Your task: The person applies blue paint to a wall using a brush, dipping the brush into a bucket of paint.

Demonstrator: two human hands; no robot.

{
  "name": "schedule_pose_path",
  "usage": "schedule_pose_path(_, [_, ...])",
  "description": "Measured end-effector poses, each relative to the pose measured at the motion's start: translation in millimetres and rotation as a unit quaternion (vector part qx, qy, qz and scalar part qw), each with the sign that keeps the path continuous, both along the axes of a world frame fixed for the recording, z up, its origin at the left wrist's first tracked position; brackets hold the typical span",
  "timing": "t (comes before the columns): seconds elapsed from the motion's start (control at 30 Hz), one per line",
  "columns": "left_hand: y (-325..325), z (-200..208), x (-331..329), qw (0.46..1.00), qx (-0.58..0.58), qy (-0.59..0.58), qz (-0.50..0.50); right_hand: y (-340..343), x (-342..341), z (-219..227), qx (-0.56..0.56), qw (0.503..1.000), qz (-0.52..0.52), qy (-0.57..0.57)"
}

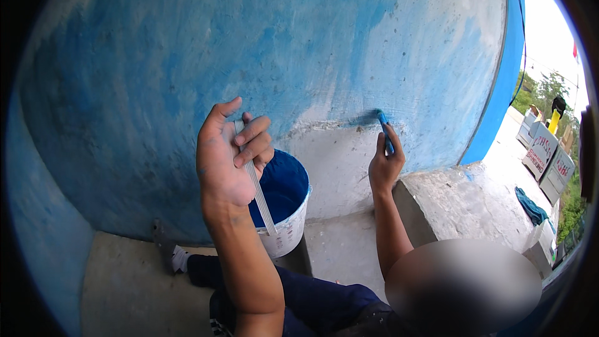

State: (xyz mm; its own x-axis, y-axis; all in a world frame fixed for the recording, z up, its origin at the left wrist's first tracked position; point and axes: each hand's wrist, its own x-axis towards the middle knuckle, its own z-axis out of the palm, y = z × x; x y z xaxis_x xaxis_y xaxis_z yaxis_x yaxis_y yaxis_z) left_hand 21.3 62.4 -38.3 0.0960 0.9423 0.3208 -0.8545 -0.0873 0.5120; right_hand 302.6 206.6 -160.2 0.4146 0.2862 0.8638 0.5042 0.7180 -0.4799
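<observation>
My left hand (234,156), palm toward me, has its fingers curled round a pale ridged bucket handle (257,190). That strip runs down to the near rim of a white bucket (288,237), whose inside is coated deep blue. Over to the right, my right hand (385,165) grips a slim blue paintbrush (387,134). Its tip meets the wall (299,56) just above a rough ledge line. Streaky blue covers much of this wall, with whitish patches at the top and below the line. Whether the bucket hangs or rests, I cannot tell.
A concrete block (449,206) stands at the wall's right end. Beyond it lie a teal cloth (531,206) and several pale boxes (541,150). A leg in navy trousers (312,299) stretches across below the bucket. One blurred oval (462,287) covers the lower right.
</observation>
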Motion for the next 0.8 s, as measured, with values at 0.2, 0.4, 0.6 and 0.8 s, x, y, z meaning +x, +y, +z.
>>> schedule_pose_path(0.2, [-6.0, 8.0, 12.0, 0.998, -0.014, 0.034, 0.041, -37.1, -23.2, -11.0, -0.135, 0.957, 0.243, -0.080])
schedule_pose_path(0.4, [-7.8, 26.0, 27.5, 0.997, -0.016, 0.055, 0.042, -4.1, 6.4, 1.6, -0.005, 0.994, 0.095, 0.053])
schedule_pose_path(0.6, [-20.7, 61.6, 27.6, 0.991, 0.041, 0.118, 0.044, -28.7, -4.7, -11.9, -0.117, 0.960, 0.249, -0.061])
schedule_pose_path(0.8, [-32.7, 71.5, 9.3, 0.993, -0.007, 0.114, 0.007, -22.8, 0.7, 8.6, 0.041, 0.994, 0.105, 0.003])
